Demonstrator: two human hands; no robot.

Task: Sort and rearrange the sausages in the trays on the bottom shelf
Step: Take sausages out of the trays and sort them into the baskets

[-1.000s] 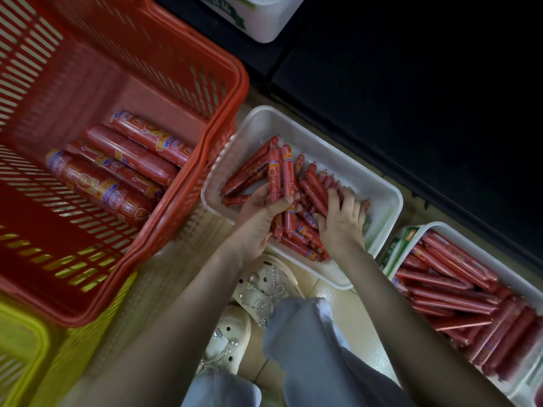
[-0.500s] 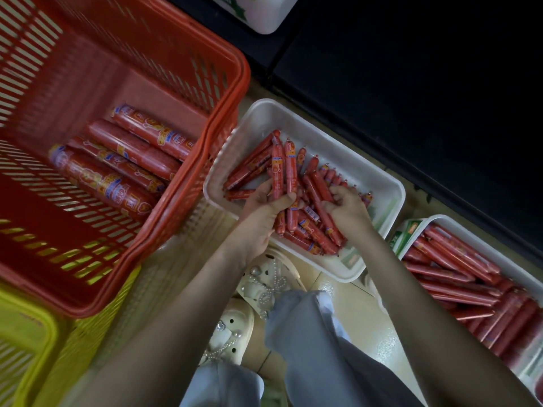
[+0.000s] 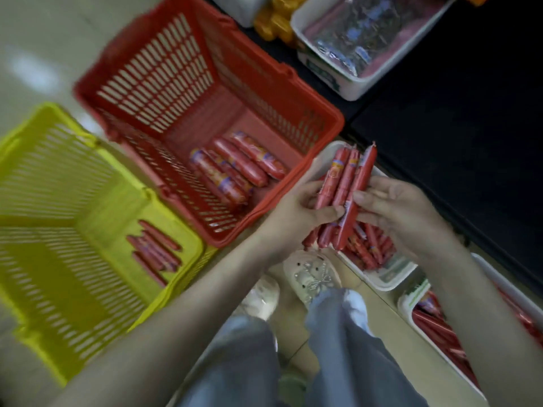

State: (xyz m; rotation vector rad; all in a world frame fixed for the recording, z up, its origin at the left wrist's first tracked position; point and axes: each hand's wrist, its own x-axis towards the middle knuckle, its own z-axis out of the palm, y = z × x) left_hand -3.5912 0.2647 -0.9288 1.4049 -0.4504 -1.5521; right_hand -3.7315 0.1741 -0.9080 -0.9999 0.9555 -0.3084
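Red, glossy, slim sausages point(image 3: 349, 177) with yellow labels, bunched parallel.

Sausages point(image 3: 343, 183) are being shown in red wrappers with yellow and blue labels. A red basket point(image 3: 182, 69) and a yellow basket point(image 3: 44, 171) are being seen slotted in even rows. A tray point(image 3: 382, 286) is being shown white, clogs point(image 3: 311, 274) white and dotted with holes, trousers point(image 3: 352, 348) grey-blue, the shelf point(image 3: 470, 127) black.
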